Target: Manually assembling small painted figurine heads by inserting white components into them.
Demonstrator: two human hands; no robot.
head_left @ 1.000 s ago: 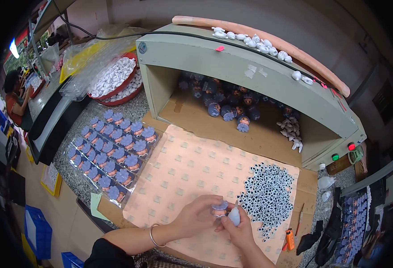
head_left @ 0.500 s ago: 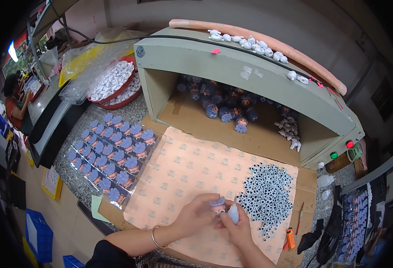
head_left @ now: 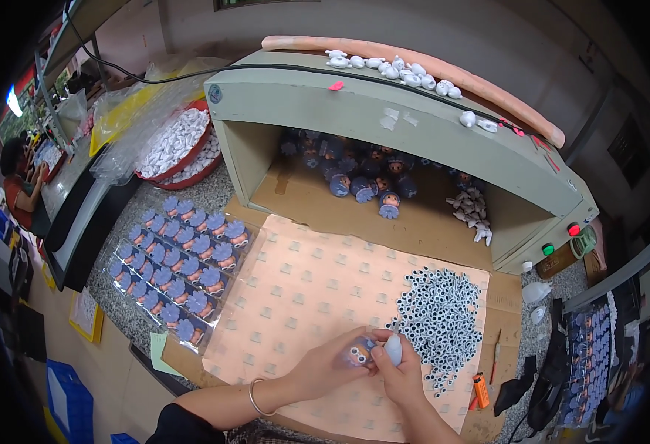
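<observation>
My left hand [head_left: 325, 366] holds a small blue-haired doll head [head_left: 358, 353] with stick-on eyes, low over the peach-coloured patterned sheet [head_left: 303, 288]. My right hand [head_left: 399, 374] grips a small white squeeze bottle [head_left: 393, 346], its tip right beside the head. A heap of loose googly eyes [head_left: 443, 318] lies just right of my hands. A clear tray of finished blue-haired heads [head_left: 181, 263] sits to the left.
A grey-green open-fronted box [head_left: 384, 103] stands behind, with more doll heads [head_left: 362, 177] inside and white parts on top. Red bowls of white pieces [head_left: 173, 144] are at the back left. An orange lighter [head_left: 480, 390] lies at the right. Another person [head_left: 18, 185] sits far left.
My hands stay at the same spot with the doll head and bottle; only a slight shift of the fingers shows.
</observation>
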